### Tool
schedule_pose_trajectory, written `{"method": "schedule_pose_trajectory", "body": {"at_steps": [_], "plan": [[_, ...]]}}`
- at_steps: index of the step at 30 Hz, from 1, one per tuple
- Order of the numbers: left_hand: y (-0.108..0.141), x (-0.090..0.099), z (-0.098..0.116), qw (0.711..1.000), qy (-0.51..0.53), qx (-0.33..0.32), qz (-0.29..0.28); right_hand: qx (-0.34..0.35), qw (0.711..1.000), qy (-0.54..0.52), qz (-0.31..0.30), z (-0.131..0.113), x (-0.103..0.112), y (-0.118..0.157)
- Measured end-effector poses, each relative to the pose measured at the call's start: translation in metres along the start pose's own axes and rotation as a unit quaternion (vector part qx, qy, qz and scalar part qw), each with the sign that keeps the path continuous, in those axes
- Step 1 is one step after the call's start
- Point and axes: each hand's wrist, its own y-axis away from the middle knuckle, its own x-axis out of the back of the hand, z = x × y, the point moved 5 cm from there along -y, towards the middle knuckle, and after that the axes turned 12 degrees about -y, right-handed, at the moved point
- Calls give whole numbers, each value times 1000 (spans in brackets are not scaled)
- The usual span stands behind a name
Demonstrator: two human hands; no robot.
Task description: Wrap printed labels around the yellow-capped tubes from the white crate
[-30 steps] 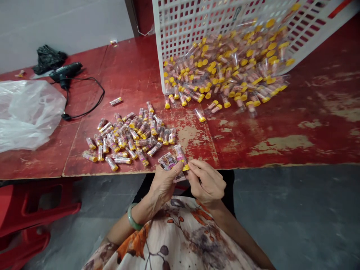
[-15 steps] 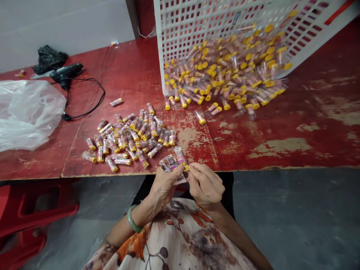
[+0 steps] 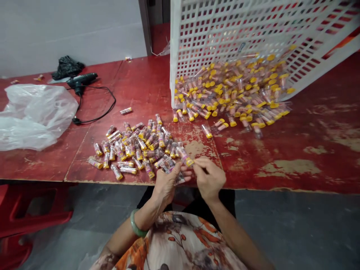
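My left hand (image 3: 166, 182) is closed on a small stack of printed sleeves (image 3: 168, 165), thumb on top, at the table's front edge. Between the fingertips of my right hand (image 3: 208, 176) is the yellow-capped end of a small labelled tube (image 3: 184, 155), blurred by motion and pointing up and to the left. A pile of similar labelled tubes (image 3: 132, 144) lies just beyond my left hand. Farther back, clear tubes with yellow caps and pink contents (image 3: 225, 93) spill from a white plastic basket (image 3: 174, 56) tipped on its side.
The red table (image 3: 247, 150) has worn patches. At the left are a white plastic bag (image 3: 36, 116), a dark heat gun (image 3: 83, 80) with its cord, and a black bag (image 3: 67, 67). A red stool (image 3: 36, 210) stands below the table at the left.
My right hand has drawn the tube away from the sleeves, up toward the labelled pile. My left hand keeps its hold. The whole view has shifted, so the table sits lower and farther right.
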Motion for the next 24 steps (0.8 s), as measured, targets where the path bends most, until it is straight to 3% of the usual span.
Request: {"method": "schedule_pose_trajectory", "body": {"at_steps": [2, 4, 7, 9, 12, 16, 19, 22, 24], "plan": [[-4, 5, 7, 1000, -7, -9, 11, -88, 996, -4, 32, 33, -12, -21], [-4, 10, 12, 1000, 4, -11, 9, -118, 992, 9, 35, 63, -29, -43], [1, 13, 15, 999, 47, 9, -22, -119, 992, 37, -32, 96, -54, -70], [4, 13, 16, 997, 56, 22, -38, -117, 986, 59, -102, 107, -60, -80], [6, 13, 17, 999, 24, 15, -42, -111, 975, 111, -156, 110, -44, -88], [1, 12, 12, 1000, 5, 6, -30, -132, 957, 219, -135, 121, -14, -103], [-2, 13, 7, 1000, 7, 17, -16, -148, 943, 258, -149, 129, -9, -108], [-4, 14, 5, 1000, 10, 12, 0, -167, 962, 176, -123, 118, 0, -101], [-4, 13, 3, 1000, 12, 3, 10, -206, 973, 31, -101, 99, 9, -83]]}}
